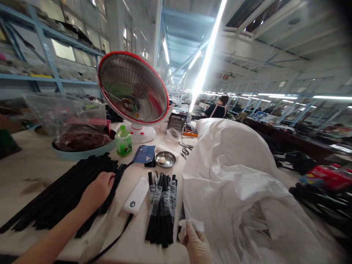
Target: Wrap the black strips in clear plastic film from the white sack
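Observation:
My left hand [96, 190] rests on a large pile of long black strips [57, 194] spread over the left of the table, fingers curled over the strips' upper ends. My right hand [196, 244], in a thin pale glove, pinches a small white piece [192, 223] near the table's front edge. Just left of it lies a bundle of black strips with clear wrapping [162, 209]. A white power bank [136, 195] with a black cable lies between my two hands.
A big white fabric bag [242, 183] fills the right. A red-rimmed round heater [133, 88], green bottle [123, 141], metal dish [165, 158], scissors [186, 148] and a plastic-bagged basin [79, 141] stand behind. A person [218, 108] works farther back.

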Available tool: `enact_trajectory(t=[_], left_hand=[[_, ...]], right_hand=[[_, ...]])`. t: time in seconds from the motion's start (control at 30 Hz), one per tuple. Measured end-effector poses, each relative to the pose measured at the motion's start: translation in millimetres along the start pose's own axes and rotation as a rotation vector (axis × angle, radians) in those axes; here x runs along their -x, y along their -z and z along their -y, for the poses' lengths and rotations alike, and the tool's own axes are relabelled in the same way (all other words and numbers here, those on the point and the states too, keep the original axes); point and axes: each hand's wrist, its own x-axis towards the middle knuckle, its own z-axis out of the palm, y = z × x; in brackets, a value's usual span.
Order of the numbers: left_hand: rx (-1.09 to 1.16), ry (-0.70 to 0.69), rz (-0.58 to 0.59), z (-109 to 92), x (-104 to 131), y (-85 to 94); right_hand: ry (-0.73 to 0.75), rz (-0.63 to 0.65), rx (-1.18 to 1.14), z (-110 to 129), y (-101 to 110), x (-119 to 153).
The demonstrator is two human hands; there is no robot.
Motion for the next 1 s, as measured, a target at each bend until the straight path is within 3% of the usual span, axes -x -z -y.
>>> enact_trajectory(t=[0.1, 0.17, 0.23, 0.33, 0.5, 0.63, 0.73, 0.8, 0.93, 1.0], left_hand=[[0.209, -0.149, 0.099, -40, 27, 4.6], [0.484, -0.224, 0.347, -67, 50, 6.7], [0.706, -0.214, 0.606, -89, 69, 7.8], [0.860, -0.156, 0.792, -105, 85, 6.2], [0.820, -0.048, 0.844, -101, 84, 1.6], [0.779, -0.015, 0.805, -96, 79, 2.7], [0.757, -0.050, 0.768, -102, 81, 0.2], [0.789, -0.083, 0.739, -110, 85, -5.5], [0.909, -0.085, 0.728, -123, 96, -19.0], [0.926, -0.068, 0.791, -123, 101, -21.2]], right_hand=[[-0.015, 0.024, -0.006, 10, -7, 1], [0.014, 0.033, -0.038, 18, -12, 6], [0.021, 0.054, -0.099, 25, -16, 11], [0.019, 0.069, -0.094, 31, -16, 17], [0.015, 0.020, 0.183, 34, -1, 15], [0.100, 0.220, 0.280, 46, 7, 16], [0.188, 0.339, 0.366, 48, 2, 22], [0.195, 0.307, 0.389, 40, -5, 29], [0.091, 0.290, 0.330, 23, -14, 39], [0.069, 0.321, 0.300, 23, -12, 38]])
